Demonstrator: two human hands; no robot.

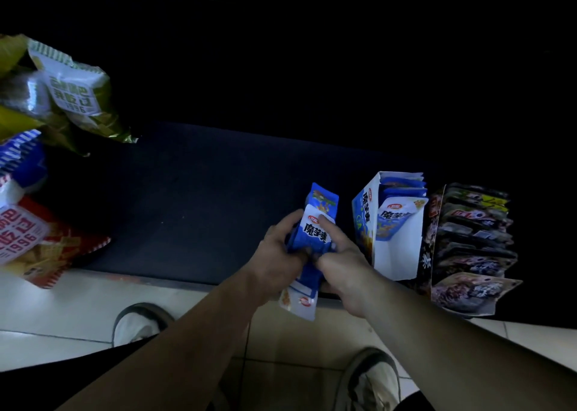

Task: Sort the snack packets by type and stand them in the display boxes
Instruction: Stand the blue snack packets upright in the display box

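Both my hands hold a bundle of blue-and-white snack packets (315, 235) above the near edge of the dark table (187, 198). My left hand (278, 251) grips the bundle from the left and my right hand (340, 260) from the right, with a finger on the top packet. Just right of them stands a blue-and-white display box (393, 254) with several matching packets upright in it. Further right, a dark display box (429, 238) holds a row of dark packets (477, 245).
Large snack bags lie at the left: green-and-white ones (71, 92) at the back, a blue one (22, 167) and a red one (46, 245) nearer. Pale floor tiles (78, 304) and my two shoes show below the table edge.
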